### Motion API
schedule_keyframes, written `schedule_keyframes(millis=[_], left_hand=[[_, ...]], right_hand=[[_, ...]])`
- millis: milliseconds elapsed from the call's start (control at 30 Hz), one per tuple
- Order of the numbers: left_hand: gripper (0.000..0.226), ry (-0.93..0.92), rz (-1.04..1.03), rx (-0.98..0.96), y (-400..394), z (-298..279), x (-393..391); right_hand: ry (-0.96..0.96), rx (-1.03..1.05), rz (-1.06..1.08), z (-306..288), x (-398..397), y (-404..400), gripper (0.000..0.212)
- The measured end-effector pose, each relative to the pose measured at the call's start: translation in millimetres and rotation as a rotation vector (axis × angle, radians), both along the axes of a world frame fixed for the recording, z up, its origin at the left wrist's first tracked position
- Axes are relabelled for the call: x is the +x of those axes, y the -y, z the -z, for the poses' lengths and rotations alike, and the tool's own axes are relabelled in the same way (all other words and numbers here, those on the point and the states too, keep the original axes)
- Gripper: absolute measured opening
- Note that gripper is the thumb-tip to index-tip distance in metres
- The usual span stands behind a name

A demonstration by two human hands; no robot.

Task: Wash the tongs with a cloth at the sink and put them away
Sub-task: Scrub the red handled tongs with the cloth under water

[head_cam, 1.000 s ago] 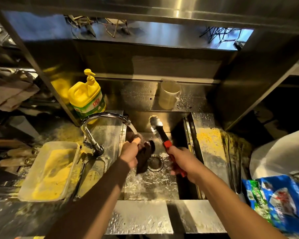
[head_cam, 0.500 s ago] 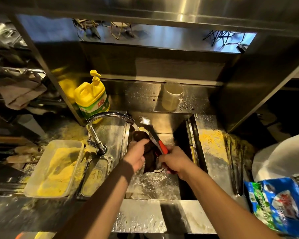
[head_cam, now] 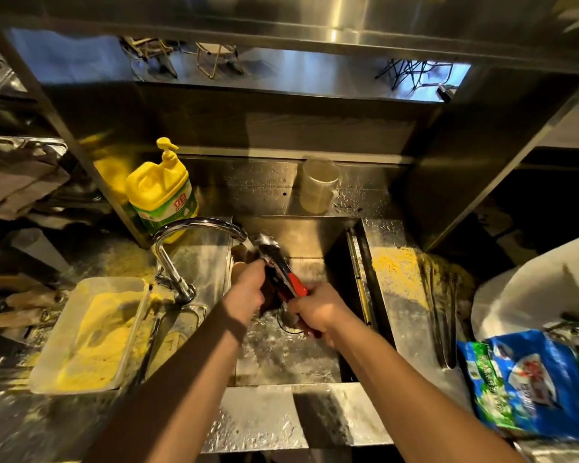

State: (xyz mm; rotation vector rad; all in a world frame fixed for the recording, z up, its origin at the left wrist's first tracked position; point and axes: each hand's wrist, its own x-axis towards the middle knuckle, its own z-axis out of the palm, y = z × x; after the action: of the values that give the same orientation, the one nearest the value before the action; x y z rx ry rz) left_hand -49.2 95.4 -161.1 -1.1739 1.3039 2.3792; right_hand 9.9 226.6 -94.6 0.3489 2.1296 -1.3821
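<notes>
Red-handled tongs (head_cam: 283,279) sit gripped in your right hand (head_cam: 315,310) over the sink (head_cam: 291,359), their metal tips up beside the faucet (head_cam: 194,228) spout. Your left hand (head_cam: 248,289) is closed around a dark cloth (head_cam: 269,295), pressing it against the tongs' shaft. Yellow soap bottle (head_cam: 163,192) stands behind the faucet.

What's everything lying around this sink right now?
tongs: one, metal with red handle, over the sink under the tap
cloth: one, dark, against the tongs
sink: one, steel, centre
tap: one, chrome, left of sink
soap bottle: one, yellow, behind the tap
cup: one, clear, ledge behind sink
tray: one, clear with yellow crumbs, left counter
bag: one, blue and green, right counter
left hand: holds the cloth
right hand: grips the tongs' handle
</notes>
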Motion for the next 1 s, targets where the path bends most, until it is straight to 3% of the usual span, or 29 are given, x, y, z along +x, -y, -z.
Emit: schedule_keyframes(millis=[67,133,200,333,433,600,667,833,1000], left_hand=[[0.015,0.001,0.036,0.009,-7.9,-2.6,5.9],[0.011,0.013,0.034,-0.036,-9.5,-1.1,7.8],[0.016,0.005,0.013,-0.112,-2.8,1.2,4.5],[0.023,0.034,0.042,-0.386,9.4,7.4,-2.1],[0.028,0.098,0.025,-0.475,11.5,18.6,6.4],[0.032,0.104,0.123,-0.417,-22.3,30.6,26.9],[0.034,0.064,0.184,-0.457,-43.3,26.7,31.8],[0.018,-0.149,0.379,-0.483,-104.5,-9.4,40.9],[0.023,-0.288,0.54,-0.485,-184.8,-51.7,50.3]], right_hand=[[-0.02,0.013,0.003,-2.1,-3.4,1.1,0.005],[-0.038,0.02,-0.008,-4.2,-2.7,2.2,0.008],[-0.029,0.029,-0.032,-7.5,1.6,-5.9,0.005],[0.022,0.087,-0.095,-19.8,6.2,-45.8,0.024],[-0.085,0.297,-0.161,-28.7,5.2,-69.9,0.025],[-0.494,0.9,-0.275,-33.5,7.2,-96.8,0.037],[-0.546,0.981,-0.261,-32.7,12.7,-109.7,0.043],[-0.507,0.791,-0.098,-45.6,31.9,-153.5,0.041],[-0.418,0.582,0.149,-63.2,67.1,-211.2,0.018]])
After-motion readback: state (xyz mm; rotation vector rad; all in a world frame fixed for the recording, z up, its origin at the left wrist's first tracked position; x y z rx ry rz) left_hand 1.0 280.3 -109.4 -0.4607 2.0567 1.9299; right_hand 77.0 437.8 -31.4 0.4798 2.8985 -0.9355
